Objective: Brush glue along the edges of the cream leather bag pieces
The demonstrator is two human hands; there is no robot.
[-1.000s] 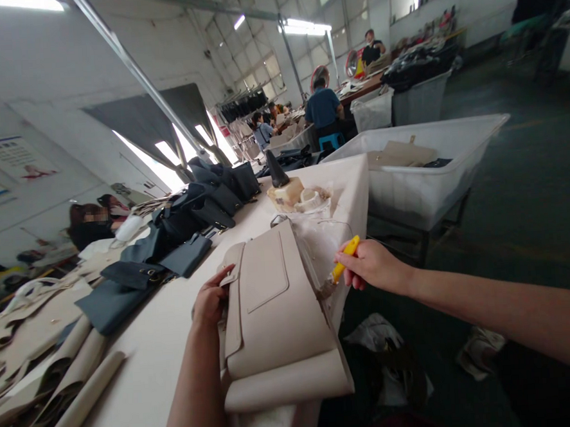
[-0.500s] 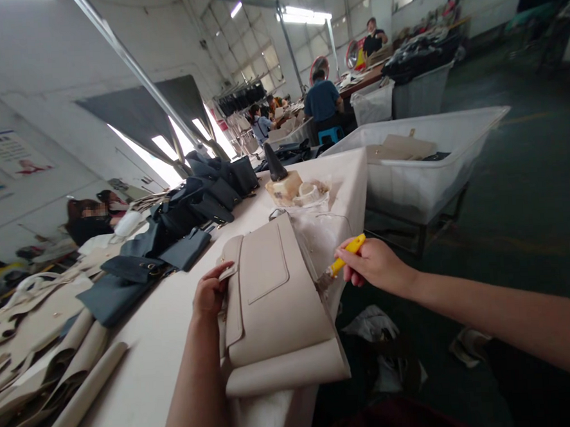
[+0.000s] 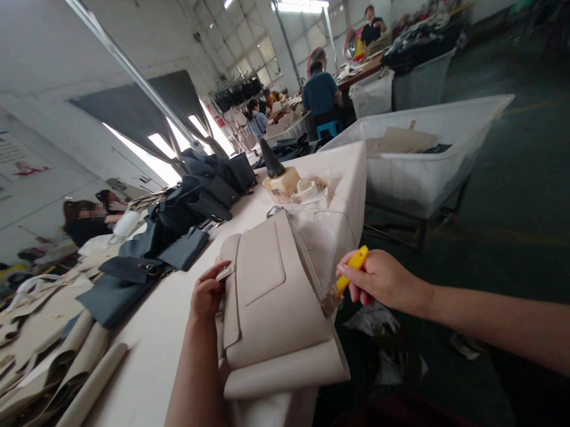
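Note:
A beige handbag (image 3: 266,305) lies flat on the white table (image 3: 168,349), its right side along the table edge. My left hand (image 3: 208,289) is closed on a small strap tab at the bag's left edge, thumb and fingers pinching it. My right hand (image 3: 378,278) grips a brush with a yellow handle (image 3: 353,267). The bristles (image 3: 329,299) touch the bag's right edge. Beyond the bag stands a pale container with a black cone-shaped top (image 3: 272,159), next to a white roll (image 3: 306,187) in a shallow plastic tray.
Dark blue bags (image 3: 188,206) are heaped along the table's far left. Beige bag pieces (image 3: 47,357) lie stacked at the left. A white bin (image 3: 408,180) with bag parts stands beyond the table's right edge. Several people sit or stand farther back.
My right hand has drawn the brush a little toward me along the bag's right edge. The brush handle is tilted more steeply. My left hand keeps its hold.

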